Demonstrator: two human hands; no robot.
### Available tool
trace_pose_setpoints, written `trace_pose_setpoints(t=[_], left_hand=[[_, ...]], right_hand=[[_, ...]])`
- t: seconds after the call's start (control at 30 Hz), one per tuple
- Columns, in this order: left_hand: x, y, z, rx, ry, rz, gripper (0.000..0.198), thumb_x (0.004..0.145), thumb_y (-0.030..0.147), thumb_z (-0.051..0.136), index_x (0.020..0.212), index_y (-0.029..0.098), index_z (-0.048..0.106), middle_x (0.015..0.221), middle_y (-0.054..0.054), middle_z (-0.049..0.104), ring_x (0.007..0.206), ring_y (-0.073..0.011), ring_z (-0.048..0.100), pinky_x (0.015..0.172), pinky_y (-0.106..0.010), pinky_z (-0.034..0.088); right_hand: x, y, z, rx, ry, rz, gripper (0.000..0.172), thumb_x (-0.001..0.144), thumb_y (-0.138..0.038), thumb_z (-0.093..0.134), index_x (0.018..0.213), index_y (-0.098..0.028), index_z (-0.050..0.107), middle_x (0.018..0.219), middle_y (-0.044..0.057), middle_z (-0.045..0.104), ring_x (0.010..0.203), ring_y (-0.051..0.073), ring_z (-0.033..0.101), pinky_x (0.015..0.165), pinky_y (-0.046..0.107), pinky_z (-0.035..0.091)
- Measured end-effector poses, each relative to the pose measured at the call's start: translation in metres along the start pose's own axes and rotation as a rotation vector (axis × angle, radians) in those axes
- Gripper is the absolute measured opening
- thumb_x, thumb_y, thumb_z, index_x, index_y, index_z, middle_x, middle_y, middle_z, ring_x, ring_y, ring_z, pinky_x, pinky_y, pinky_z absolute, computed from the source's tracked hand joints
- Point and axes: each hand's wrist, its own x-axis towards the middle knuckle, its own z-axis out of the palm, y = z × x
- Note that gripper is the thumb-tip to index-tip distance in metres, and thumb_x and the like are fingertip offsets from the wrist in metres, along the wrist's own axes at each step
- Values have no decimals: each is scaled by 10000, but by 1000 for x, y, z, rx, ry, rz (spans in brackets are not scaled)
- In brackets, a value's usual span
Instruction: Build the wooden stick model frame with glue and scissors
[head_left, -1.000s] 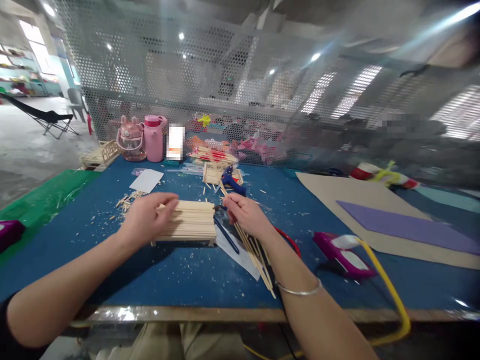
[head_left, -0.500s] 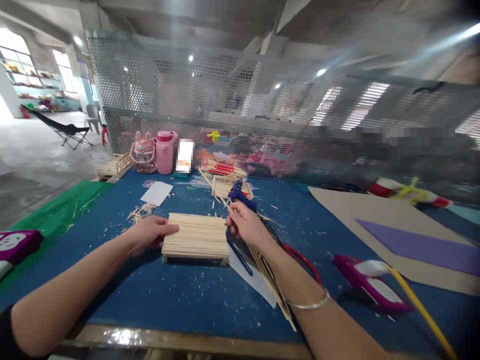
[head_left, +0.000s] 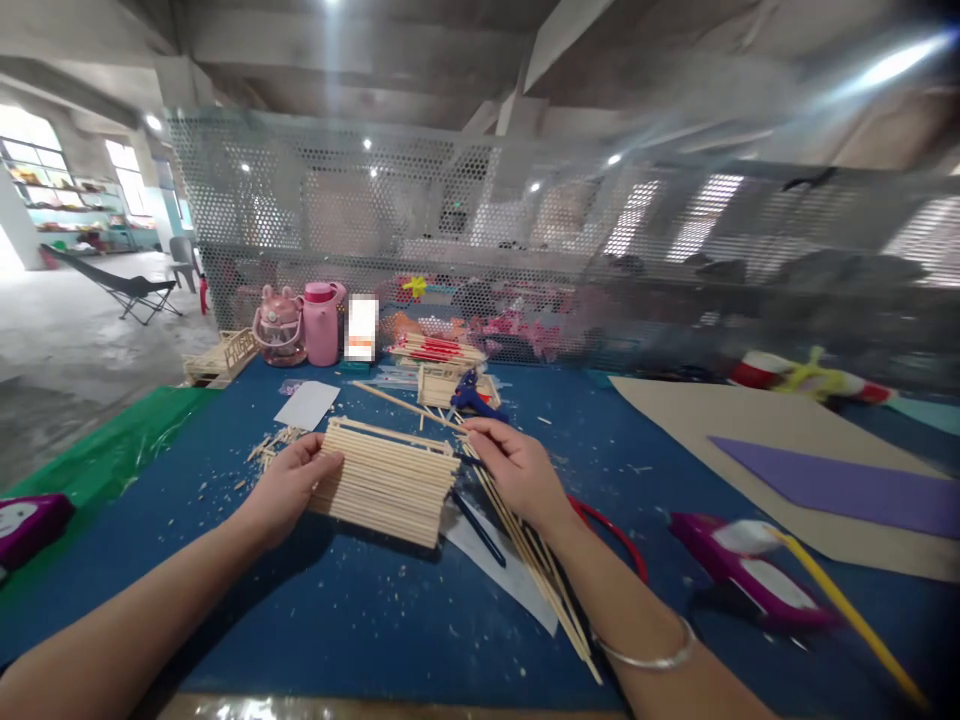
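Note:
My left hand [head_left: 296,482] grips the left edge of a panel of pale wooden sticks [head_left: 386,485] laid side by side, thumb on its face. The panel is tilted, its far edge raised with a crossbar along it. My right hand [head_left: 514,465] pinches a single thin wooden stick [head_left: 401,402], which points leftward above the panel's far edge. Under my right wrist lie several long loose sticks [head_left: 536,560]. A dark blue pen [head_left: 478,528] rests on white paper [head_left: 506,575] beside the panel. Behind my right hand is a blue glue gun [head_left: 478,398].
Short stick offcuts [head_left: 274,443] and a white card [head_left: 307,404] lie at the left. A pink bottle [head_left: 322,325] and a pink jug [head_left: 281,328] stand at the back by a perforated screen [head_left: 337,220]. At right are brown board [head_left: 675,430], purple sheet [head_left: 832,490] and a purple-and-white device [head_left: 750,570].
The panel has been lifted and tipped, so its far crossbar now shows. The stick in my right hand has swung to lie across above the panel's far edge.

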Motion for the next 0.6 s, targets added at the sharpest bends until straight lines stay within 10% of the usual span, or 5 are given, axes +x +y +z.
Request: trace_pose_setpoints(t=[0.6], left_hand=[[-1, -4, 4, -9, 138, 47, 190, 655, 287, 619, 777, 159, 548, 734, -9, 644, 652, -145, 587, 651, -281, 444]], right_hand=[[-10, -9, 3, -160, -30, -253, 190, 831, -257, 468, 847, -211, 652, 797, 38, 706, 698, 169, 649, 644, 264, 489]])
